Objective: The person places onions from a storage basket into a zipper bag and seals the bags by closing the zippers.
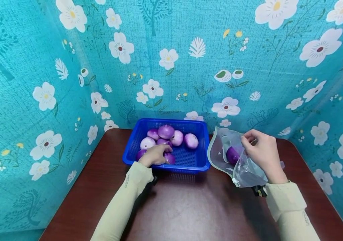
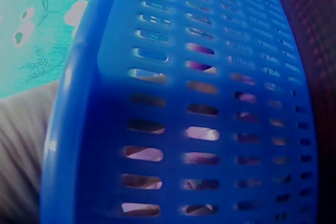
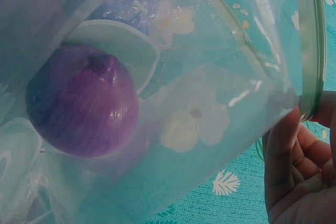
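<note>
In the head view, the left hand (image 1: 156, 155) dips palm-down into a blue basket (image 1: 189, 167), fingers bent over a purple onion (image 1: 169, 159); whether they grip it cannot be told. The right hand (image 1: 260, 147) bends over a clear bag (image 1: 245, 174) holding another onion (image 1: 232, 155). Dark sleeve lettering (image 1: 126, 180) looks too small to read. The left wrist view shows mostly slotted basket wall. In the right wrist view, thumb and finger pinch the bag's edge.
</note>
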### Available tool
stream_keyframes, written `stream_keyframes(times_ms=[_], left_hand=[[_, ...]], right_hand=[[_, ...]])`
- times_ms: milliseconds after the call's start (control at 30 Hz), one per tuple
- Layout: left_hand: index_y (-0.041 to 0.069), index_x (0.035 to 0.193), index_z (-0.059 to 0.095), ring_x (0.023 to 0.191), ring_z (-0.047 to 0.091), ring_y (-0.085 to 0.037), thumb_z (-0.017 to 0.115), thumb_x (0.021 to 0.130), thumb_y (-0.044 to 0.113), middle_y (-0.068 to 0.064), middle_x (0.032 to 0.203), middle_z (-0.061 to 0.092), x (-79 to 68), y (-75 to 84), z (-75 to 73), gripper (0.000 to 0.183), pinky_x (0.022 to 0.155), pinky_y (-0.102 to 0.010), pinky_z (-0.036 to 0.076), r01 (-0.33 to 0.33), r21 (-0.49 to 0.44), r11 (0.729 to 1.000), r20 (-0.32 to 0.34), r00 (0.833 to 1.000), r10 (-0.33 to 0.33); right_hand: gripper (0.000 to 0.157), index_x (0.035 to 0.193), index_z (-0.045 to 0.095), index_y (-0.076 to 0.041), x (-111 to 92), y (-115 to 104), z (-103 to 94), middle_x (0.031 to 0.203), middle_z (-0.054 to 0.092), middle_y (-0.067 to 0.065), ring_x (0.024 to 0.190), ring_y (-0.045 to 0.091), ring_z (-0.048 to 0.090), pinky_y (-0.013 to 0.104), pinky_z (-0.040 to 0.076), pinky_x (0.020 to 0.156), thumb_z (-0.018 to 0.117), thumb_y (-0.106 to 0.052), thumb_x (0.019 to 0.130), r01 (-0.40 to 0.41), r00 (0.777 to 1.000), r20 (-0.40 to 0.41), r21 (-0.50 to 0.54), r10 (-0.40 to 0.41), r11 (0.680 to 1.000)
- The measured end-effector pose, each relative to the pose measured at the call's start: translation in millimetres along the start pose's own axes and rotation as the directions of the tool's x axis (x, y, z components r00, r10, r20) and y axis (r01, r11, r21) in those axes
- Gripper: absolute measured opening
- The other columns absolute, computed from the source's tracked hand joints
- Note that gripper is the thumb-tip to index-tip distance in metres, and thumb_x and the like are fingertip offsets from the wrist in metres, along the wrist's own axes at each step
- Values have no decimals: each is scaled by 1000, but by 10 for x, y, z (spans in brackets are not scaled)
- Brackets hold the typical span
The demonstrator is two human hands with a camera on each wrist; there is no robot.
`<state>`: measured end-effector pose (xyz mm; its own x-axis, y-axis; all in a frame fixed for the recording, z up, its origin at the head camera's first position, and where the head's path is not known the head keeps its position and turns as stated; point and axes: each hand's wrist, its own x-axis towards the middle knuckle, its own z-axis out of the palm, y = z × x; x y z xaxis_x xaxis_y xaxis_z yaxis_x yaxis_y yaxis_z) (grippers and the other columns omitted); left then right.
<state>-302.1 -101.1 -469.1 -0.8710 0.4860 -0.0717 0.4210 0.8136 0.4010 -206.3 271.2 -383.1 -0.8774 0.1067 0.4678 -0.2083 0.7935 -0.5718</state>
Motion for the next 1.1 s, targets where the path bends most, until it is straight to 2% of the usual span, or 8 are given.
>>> stream_keyframes(times_ms=[167, 433, 900, 1100], left_hand=[[12, 126, 71, 119, 65, -26, 78, 82, 8, -6, 128, 71, 40, -4, -13, 45, 107, -42, 50, -22, 11, 1000, 66, 998, 21], [11, 126, 70, 120, 64, -26, 77, 85, 13, -7, 128, 70, 61, -37, -3, 42, 109, -42, 49, -46, -6, 999, 91, 995, 46], [8, 127, 69, 124, 62, -28, 82, 84, 19, -9, 130, 68, 41, -42, -30, 47, 111, -43, 47, -67, -33, 997, 83, 994, 70], [8, 127, 69, 124, 62, -27, 83, 82, 21, -10, 131, 68, 9, -72, -79, 49, 111, -44, 48, -108, -63, 992, 48, 993, 111]], right_hand=[[14, 93, 73, -3, -2, -3, -3, 75, 69, 12, 51, 11, 60, 22, 50, 51, 71, -17, 96, -2, 1000, -1, 1, 2, 1000], [15, 94, 73, -3, 5, 6, 9, 75, 69, 12, 49, 11, 60, 22, 51, 50, 71, -17, 97, -7, 1000, 8, 9, 6, 1000], [15, 91, 74, -4, 16, 5, 26, 73, 69, 11, 50, 11, 60, 23, 50, 49, 70, -17, 97, 4, 1000, -1, 1, -4, 1000], [15, 92, 73, -3, 7, 7, 27, 73, 69, 12, 51, 13, 61, 22, 50, 50, 70, -17, 97, 1, 1000, 0, 4, -1, 1000]])
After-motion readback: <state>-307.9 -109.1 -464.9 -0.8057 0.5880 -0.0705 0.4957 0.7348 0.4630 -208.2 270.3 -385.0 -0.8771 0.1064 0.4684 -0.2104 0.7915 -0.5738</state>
